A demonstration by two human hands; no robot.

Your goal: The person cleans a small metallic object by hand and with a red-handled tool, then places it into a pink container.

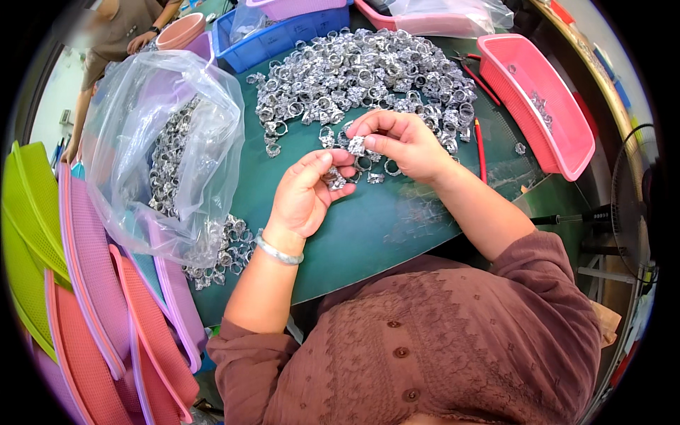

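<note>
Over the green table, my right hand [405,145] pinches a silver-coloured ring [356,146] with a chunky, textured top between thumb and fingertips. Close beside it, my left hand [303,193] is curled, palm up, around another silver ring [334,178]. A few loose rings [375,178] lie on the table just past my fingertips. Beyond both hands spreads a large heap of similar rings [354,74]. To the left, a clear plastic bag [117,163] lies with many rings inside, and more rings [230,251] are piled at its near end.
Red-handled pliers [482,79] and a red pen-like tool [481,152] lie right of the heap. A pink basket [567,138] holds a few rings. Blue basket [283,37] stands behind. Stacked coloured baskets [88,262] crowd the left; a fan [634,205] stands right. Another person's arm [85,106] shows far left.
</note>
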